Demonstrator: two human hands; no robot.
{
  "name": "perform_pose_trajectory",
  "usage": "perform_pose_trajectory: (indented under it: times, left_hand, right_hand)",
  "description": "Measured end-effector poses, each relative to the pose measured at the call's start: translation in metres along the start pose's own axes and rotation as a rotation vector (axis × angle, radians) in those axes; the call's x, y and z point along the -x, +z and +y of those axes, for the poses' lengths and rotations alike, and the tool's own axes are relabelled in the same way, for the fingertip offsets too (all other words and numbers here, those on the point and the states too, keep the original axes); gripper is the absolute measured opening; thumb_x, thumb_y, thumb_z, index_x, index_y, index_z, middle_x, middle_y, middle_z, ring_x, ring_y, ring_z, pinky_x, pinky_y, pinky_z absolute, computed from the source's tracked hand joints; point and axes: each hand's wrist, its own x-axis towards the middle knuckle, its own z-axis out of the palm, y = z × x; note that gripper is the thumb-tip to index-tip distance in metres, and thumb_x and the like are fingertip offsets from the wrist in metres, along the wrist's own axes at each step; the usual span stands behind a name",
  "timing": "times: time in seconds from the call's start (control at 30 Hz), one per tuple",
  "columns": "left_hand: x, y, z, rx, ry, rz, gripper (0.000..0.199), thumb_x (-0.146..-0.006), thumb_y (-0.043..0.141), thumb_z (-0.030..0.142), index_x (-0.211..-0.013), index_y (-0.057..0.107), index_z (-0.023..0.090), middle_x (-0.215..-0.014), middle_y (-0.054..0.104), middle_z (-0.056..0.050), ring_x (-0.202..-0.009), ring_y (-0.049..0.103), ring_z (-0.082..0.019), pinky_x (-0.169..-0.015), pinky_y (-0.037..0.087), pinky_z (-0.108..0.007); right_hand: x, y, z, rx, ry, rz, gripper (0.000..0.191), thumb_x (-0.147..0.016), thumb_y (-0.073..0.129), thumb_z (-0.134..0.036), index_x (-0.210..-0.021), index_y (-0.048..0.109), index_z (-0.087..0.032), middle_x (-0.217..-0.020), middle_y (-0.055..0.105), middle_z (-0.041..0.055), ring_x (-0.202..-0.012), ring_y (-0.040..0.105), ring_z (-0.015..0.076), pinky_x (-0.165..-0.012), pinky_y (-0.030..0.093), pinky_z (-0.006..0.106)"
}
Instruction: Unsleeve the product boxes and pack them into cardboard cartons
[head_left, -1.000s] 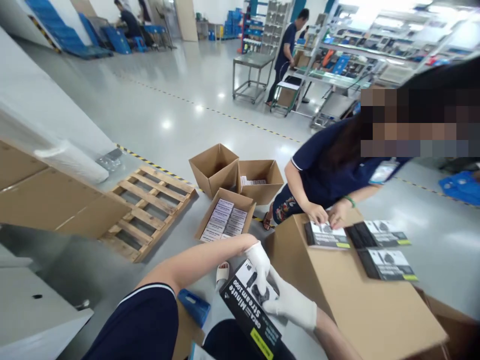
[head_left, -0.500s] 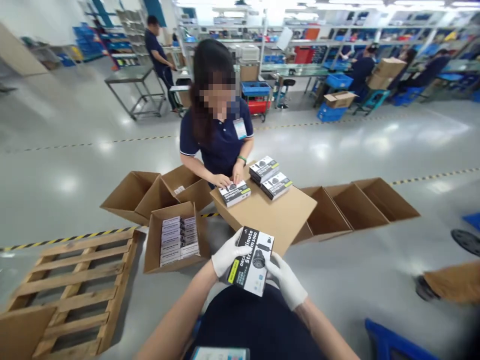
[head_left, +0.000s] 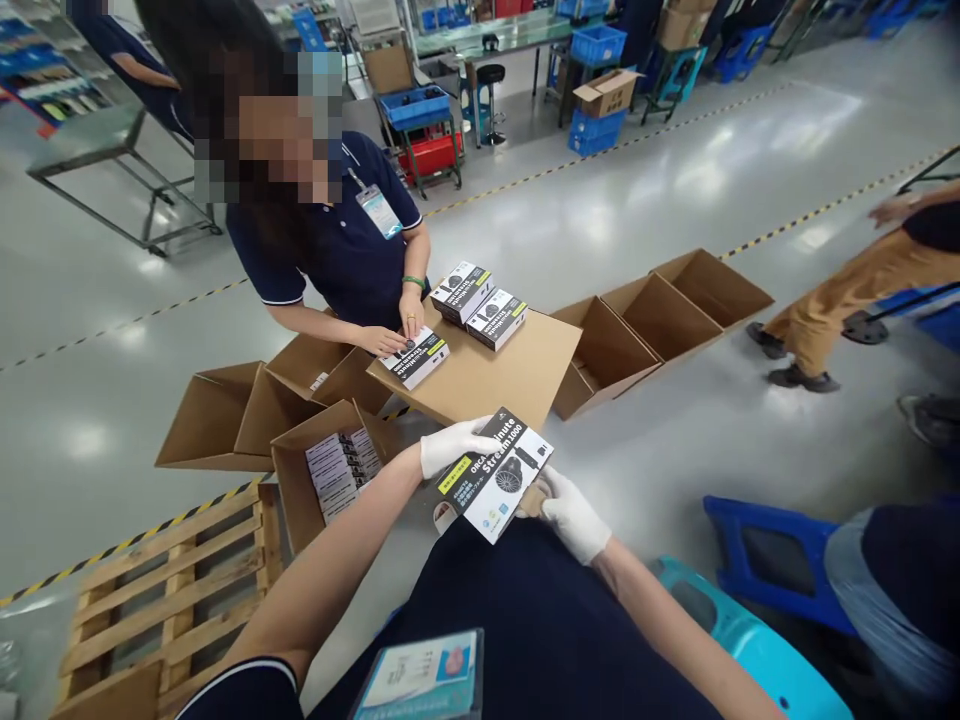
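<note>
A black-and-white product box (head_left: 501,480), printed "Stream1000", is tilted in front of my chest. My left hand (head_left: 459,447), in a white glove, grips its upper left side with the thumb across the printed face. Beside the box's lower right end, my gloved right hand (head_left: 574,515) has its fingers closed on a brown cardboard piece (head_left: 532,500); whether this is a flap or an insert I cannot tell. Beyond lies a large brown carton top (head_left: 517,375). On it, a co-worker's bare hands (head_left: 394,335) touch a similar product box (head_left: 416,362).
More product boxes (head_left: 498,318) stand at the carton's far side. Open cartons (head_left: 660,320) line up at the right. At the left, a carton (head_left: 289,470) holds several white boxes near a wooden pallet (head_left: 172,610). Blue stools (head_left: 765,560) and a seated person are close on my right.
My view has turned right and moved closer. The product box has tilted, and my right hand has shifted from its printed face to the brown cardboard at its end.
</note>
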Motion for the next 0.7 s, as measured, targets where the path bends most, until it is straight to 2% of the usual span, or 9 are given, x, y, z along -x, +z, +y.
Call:
perform_pose_trajectory:
  times: [0.07,0.17,0.23,0.3,0.37,0.5,0.6,0.7]
  left_hand:
    - [-0.005,-0.002,0.007,-0.026,-0.015,-0.057,0.063,-0.082,0.082,0.037,-0.137,0.06,0.019,-0.133,0.069,-0.016,-0.115,0.069,-0.033,-0.099,0.054,-0.045]
    - [-0.017,-0.007,0.006,-0.066,-0.068,-0.179,0.063,-0.079,0.084,0.037,-0.137,0.062,0.022,-0.135,0.069,-0.013,-0.118,0.069,-0.031,-0.101,0.054,-0.041]
    - [-0.027,-0.013,-0.002,-0.032,-0.162,-0.243,0.066,-0.079,0.085,0.041,-0.138,0.062,0.022,-0.134,0.07,-0.013,-0.115,0.07,-0.03,-0.098,0.055,-0.039]
    - [-0.035,-0.02,-0.015,-0.001,-0.274,-0.228,0.068,-0.077,0.086,0.047,-0.136,0.064,0.02,-0.129,0.073,-0.014,-0.109,0.073,-0.03,-0.094,0.056,-0.039]
    - [-0.041,-0.026,-0.028,-0.003,-0.33,-0.185,0.067,-0.075,0.086,0.053,-0.129,0.069,0.018,-0.122,0.075,-0.014,-0.103,0.074,-0.028,-0.093,0.056,-0.039]
    - [-0.052,-0.023,-0.044,-0.116,-0.293,-0.225,0.059,-0.075,0.081,0.064,-0.111,0.075,0.017,-0.115,0.078,-0.011,-0.1,0.073,-0.026,-0.096,0.054,-0.037]
    - [-0.052,-0.009,-0.042,-0.398,-0.211,-0.211,0.055,-0.083,0.07,0.068,-0.102,0.076,0.017,-0.11,0.079,-0.01,-0.099,0.072,-0.029,-0.09,0.055,-0.038]
    - [-0.037,0.012,-0.027,-0.669,-0.018,-0.147,0.05,-0.082,0.075,0.057,-0.114,0.073,0.019,-0.118,0.076,-0.007,-0.107,0.069,-0.03,-0.092,0.052,-0.034]
  right_hand:
    - [0.004,-0.005,-0.004,-0.126,0.037,0.001,0.084,-0.074,0.079,-0.027,-0.15,0.045,-0.032,-0.135,0.065,0.0081,-0.118,0.064,0.0311,-0.091,0.059,0.047]
    - [0.003,-0.008,-0.01,-0.175,0.107,0.176,0.098,-0.085,0.076,-0.048,-0.162,0.017,-0.037,-0.138,0.063,0.0096,-0.108,0.069,0.0281,-0.082,0.061,0.044]
    - [0.004,-0.008,-0.016,-0.103,0.097,0.152,0.101,-0.084,0.079,-0.048,-0.163,0.018,-0.035,-0.139,0.063,0.0097,-0.106,0.069,0.0272,-0.083,0.06,0.042]
    - [0.008,-0.008,-0.023,-0.02,0.037,-0.003,0.093,-0.084,0.08,-0.048,-0.161,0.029,-0.032,-0.143,0.061,0.0102,-0.113,0.067,0.0299,-0.09,0.059,0.044]
    - [0.012,-0.01,-0.029,0.055,-0.042,-0.128,0.093,-0.082,0.083,-0.049,-0.159,0.034,-0.031,-0.15,0.056,0.01,-0.125,0.061,0.0328,-0.101,0.054,0.048]
    - [0.016,-0.027,-0.028,0.181,-0.085,-0.25,0.119,-0.073,0.091,-0.05,-0.165,0.018,-0.03,-0.164,0.038,0.0109,-0.148,0.041,0.0339,-0.122,0.035,0.051]
    - [0.014,-0.043,-0.015,0.223,-0.036,-0.256,0.127,-0.073,0.09,-0.053,-0.167,0.008,-0.028,-0.166,0.035,0.0133,-0.15,0.039,0.0343,-0.123,0.033,0.053]
    - [0.014,-0.053,-0.001,0.255,-0.023,-0.174,0.127,-0.073,0.089,-0.052,-0.167,0.007,-0.026,-0.165,0.036,0.0148,-0.149,0.04,0.0351,-0.123,0.035,0.053]
